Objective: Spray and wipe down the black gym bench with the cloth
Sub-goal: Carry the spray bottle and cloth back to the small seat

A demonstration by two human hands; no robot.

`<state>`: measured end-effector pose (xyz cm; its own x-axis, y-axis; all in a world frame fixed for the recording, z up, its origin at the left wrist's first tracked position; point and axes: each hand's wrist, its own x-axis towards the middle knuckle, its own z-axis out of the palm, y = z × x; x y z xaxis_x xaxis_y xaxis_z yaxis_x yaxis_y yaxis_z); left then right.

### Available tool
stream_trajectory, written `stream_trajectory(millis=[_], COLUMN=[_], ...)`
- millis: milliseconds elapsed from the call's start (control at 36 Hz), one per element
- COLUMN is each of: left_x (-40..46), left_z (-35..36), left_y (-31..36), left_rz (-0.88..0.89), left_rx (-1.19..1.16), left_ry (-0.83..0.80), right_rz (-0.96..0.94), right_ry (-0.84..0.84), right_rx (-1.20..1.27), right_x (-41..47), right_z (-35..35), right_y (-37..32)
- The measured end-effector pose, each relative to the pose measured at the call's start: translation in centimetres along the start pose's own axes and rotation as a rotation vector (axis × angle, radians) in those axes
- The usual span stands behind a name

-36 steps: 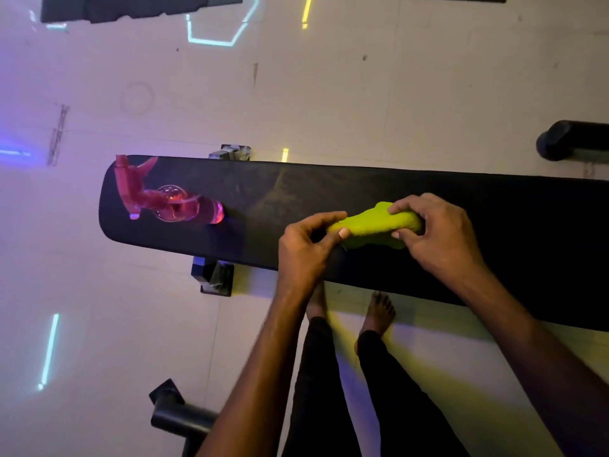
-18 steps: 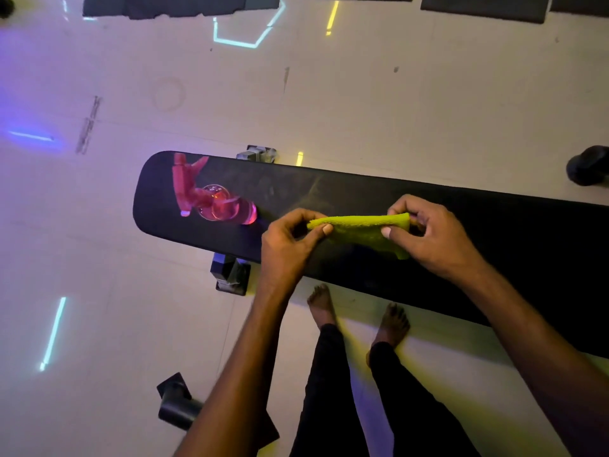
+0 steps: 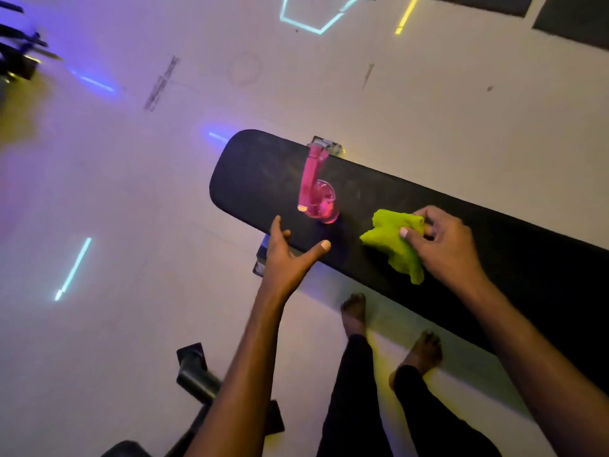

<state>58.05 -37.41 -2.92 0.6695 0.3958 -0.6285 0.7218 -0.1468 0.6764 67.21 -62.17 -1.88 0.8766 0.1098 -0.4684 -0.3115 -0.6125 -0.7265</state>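
Observation:
The black gym bench [image 3: 257, 173] runs from the middle of the view down to the right edge. A pink spray bottle [image 3: 317, 192] stands upright on it near its rounded left end. My right hand [image 3: 445, 249] is shut on a bunched yellow-green cloth [image 3: 392, 242], which hangs over the bench pad right of the bottle. My left hand [image 3: 290, 255] is open, fingers spread, at the bench's near edge just below the bottle, not touching it.
My two bare feet [image 3: 356, 315] stand on the pale floor just in front of the bench. A black metal bench foot [image 3: 263, 262] shows under the pad. A black equipment bar [image 3: 197, 377] lies at the lower left. Dark mats [image 3: 573, 18] line the top right.
My left hand has let go of the cloth and moved left toward the spray bottle. The cloth, stretched between both hands before, now hangs bunched from my right hand. The view has swung left.

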Motion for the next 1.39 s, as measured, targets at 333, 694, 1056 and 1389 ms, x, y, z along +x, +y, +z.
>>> stream_trajectory(millis=[333, 694, 1056, 1389], left_x=[3.7, 0.8, -11.9, -24.2], left_z=[-0.1, 1.0, 1.2, 0.7], left_y=[7.9, 11.9, 22.4, 24.7], left_rz=[0.618, 0.603, 0.796, 1.098], left_rx=[0.066, 0.039, -0.053, 0.062], left_ry=[-0.015, -0.057, -0.308, -0.596], right_rz=[0.025, 0.082, 0.004, -0.013], right_ry=[0.021, 0.134, 0.463, 0.892], right_rx=[-0.062, 0.071, 0.26, 0.257], right_x=[0.4, -2.3, -13.6, -30.6], right_z=[3.0, -0.8, -11.9, -15.5], right_y=[-2.8, -5.8, -11.8, -11.7])
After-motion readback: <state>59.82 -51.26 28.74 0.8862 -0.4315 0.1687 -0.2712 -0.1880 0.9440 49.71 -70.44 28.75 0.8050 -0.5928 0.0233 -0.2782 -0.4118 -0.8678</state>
